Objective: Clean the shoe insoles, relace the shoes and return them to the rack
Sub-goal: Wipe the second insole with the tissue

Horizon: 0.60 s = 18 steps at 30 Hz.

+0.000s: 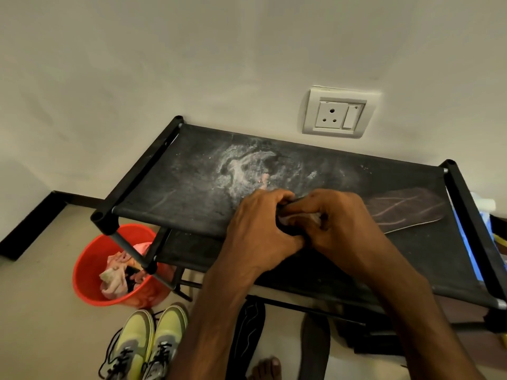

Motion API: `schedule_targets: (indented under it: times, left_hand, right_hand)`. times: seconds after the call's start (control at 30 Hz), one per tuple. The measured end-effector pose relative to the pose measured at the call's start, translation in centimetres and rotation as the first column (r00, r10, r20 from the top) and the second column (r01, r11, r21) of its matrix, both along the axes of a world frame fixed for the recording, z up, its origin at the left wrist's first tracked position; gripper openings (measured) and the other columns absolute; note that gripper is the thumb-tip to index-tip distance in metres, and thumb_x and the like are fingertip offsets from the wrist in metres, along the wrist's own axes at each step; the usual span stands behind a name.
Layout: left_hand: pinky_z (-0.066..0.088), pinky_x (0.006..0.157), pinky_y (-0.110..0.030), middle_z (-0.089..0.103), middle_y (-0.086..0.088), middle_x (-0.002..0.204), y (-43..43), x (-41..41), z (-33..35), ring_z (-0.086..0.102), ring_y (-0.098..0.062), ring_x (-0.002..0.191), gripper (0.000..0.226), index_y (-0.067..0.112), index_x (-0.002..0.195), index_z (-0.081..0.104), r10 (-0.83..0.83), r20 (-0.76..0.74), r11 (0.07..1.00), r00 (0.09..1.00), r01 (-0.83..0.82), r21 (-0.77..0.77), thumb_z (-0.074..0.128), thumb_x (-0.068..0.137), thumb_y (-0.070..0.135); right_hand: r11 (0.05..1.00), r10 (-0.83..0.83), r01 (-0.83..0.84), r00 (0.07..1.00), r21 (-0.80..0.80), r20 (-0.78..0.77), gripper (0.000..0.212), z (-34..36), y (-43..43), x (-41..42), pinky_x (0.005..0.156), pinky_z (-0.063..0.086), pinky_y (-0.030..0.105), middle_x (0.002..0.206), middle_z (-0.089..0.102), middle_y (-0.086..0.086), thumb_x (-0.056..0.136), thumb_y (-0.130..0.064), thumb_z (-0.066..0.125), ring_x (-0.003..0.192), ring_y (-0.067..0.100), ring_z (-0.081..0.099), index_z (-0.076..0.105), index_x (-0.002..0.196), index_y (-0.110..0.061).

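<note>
Beside the rack [175, 193], red bucket [82, 272] of rags [115, 279]; left hand [260, 231] and right hand [345, 220] tight around cloth [311, 218].

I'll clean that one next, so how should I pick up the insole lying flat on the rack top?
Pinch the insole at its rounded right end, from the near side: it lies flat on the rack top, that end free.

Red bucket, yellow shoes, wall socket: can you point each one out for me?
red bucket [89, 261], head view, on its inner left wall.
yellow shoes [136, 329], head view, on the toe of the shoe nearer the bucket.
wall socket [330, 116], head view, on its white face among the pin holes.
</note>
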<state>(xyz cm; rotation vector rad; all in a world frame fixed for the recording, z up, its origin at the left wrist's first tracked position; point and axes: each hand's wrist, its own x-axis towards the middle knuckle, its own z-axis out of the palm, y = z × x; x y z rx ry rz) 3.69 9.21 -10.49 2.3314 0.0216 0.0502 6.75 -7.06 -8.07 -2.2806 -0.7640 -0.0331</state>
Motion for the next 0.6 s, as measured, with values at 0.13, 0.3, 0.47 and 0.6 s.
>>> schedule_targets:
  times: [0.13,0.3,0.47,0.6]
  left_hand:
    - [0.056,0.09,-0.036,0.062,0.016,0.112,-0.1,0.3,-0.3,0.059,-0.008,0.107,0.07,0.042,0.124,0.061,-0.009,-0.023,1.0,1.0,0.009,0.024,0.068,0.056,0.054]
    - [0.057,0.086,-0.035,0.064,0.015,0.112,-0.2,0.3,0.1,0.062,-0.007,0.104,0.073,0.043,0.116,0.063,-0.012,-0.043,1.0,0.999,0.012,0.013,0.077,0.049,0.069]
    - [0.055,0.092,-0.037,0.061,0.013,0.117,-0.2,0.2,0.5,0.058,-0.01,0.111,0.068,0.043,0.122,0.062,-0.001,-0.064,1.0,0.998,0.002,0.026,0.083,0.058,0.052]
    - [0.053,0.095,-0.036,0.056,0.011,0.118,-0.1,0.0,0.8,0.055,-0.011,0.112,0.065,0.043,0.126,0.06,0.001,-0.06,0.999,0.998,0.002,0.052,0.082,0.066,0.033]
  right_hand:
    - [0.998,0.018,-0.017,1.0,-0.058,0.019,0.03,-0.1,0.3,0.3,0.074,0.057,0.034,0.093,0.074,-0.011,0.085,-0.012,0.078,0.082,0.004,0.067,0.082,0.103,-0.036]
    - [0.984,-0.138,0.145,0.988,-0.102,0.069,0.026,-0.1,-0.2,1.3,0.073,0.06,0.044,0.094,0.076,-0.004,0.084,-0.015,0.077,0.083,0.018,0.07,0.082,0.099,-0.035]
    - [0.98,-0.072,0.092,0.991,-0.179,0.117,0.029,-0.2,0.5,0.7,0.066,0.055,0.043,0.084,0.07,0.003,0.084,-0.004,0.071,0.075,0.022,0.064,0.082,0.099,-0.026]
    - [0.981,0.067,-0.061,0.997,-0.186,0.026,0.033,0.3,0.9,0.3,0.071,0.057,0.042,0.095,0.073,-0.006,0.084,-0.008,0.069,0.084,0.015,0.067,0.08,0.101,-0.033]
